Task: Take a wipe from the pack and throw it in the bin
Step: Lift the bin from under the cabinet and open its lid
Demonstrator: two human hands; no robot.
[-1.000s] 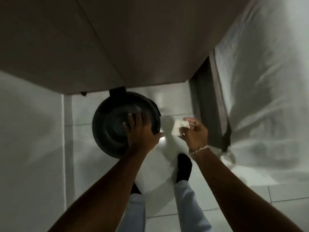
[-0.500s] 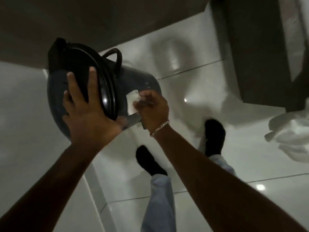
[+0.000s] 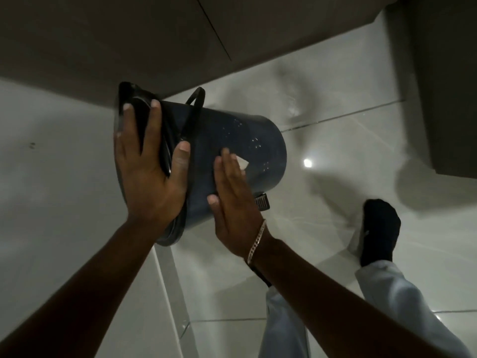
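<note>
A dark round pedal bin point(image 3: 247, 140) fills the middle of the head view and looks tipped to the left. My left hand point(image 3: 147, 177) grips the bin lid point(image 3: 129, 93) at its rim, thumb on the inner side. My right hand point(image 3: 232, 210) lies with straight fingers against the bin's side wall. A corner of the white wipe point(image 3: 242, 164) shows past its fingertips, held between fingers and bin. The pack of wipes is not in view.
The bin's foot pedal point(image 3: 262, 202) sticks out below my right hand. A brown cabinet point(image 3: 129, 34) hangs over the bin. A white wall point(image 3: 51, 189) is on the left, dark furniture point(image 3: 444, 86) on the right. My foot in a black sock point(image 3: 379, 228) stands on the glossy tile floor point(image 3: 335, 99).
My left hand has moved from resting on the lid to gripping its rim. My right hand brought the wipe from the right over to the bin and now lies flat against its side.
</note>
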